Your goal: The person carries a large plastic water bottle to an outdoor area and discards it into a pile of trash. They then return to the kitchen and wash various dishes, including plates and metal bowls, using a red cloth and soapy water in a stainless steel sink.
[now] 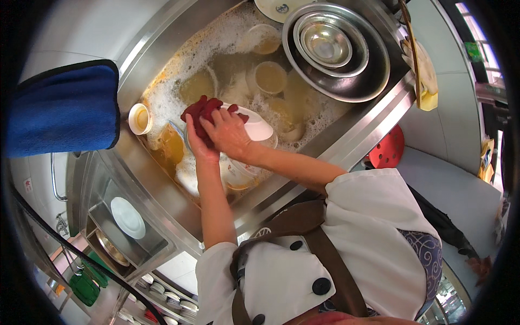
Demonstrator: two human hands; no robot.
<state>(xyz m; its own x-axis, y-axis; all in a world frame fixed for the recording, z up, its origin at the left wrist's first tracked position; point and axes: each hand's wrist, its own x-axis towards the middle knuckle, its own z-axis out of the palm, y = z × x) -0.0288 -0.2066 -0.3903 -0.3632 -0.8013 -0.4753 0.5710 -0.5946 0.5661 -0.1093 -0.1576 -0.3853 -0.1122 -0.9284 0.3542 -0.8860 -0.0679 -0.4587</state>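
Observation:
A crumpled dark red cloth is bunched between my two hands, above the soapy water of a steel sink. My left hand supports it from the left with the fingers pointing up. Across its right side lie the fingers of my right hand. Just behind my right hand a white dish shows at the water's surface; whether either hand touches it is hidden. Below my wrists, white bowls sit partly under suds. Several more bowls, including a round one, lie in the cloudy water beyond.
Nested steel basins rest at the sink's right corner, near a pale plate. A small white cup stands on the left rim beside a hanging blue towel. A white plate lies in a second steel basin at lower left.

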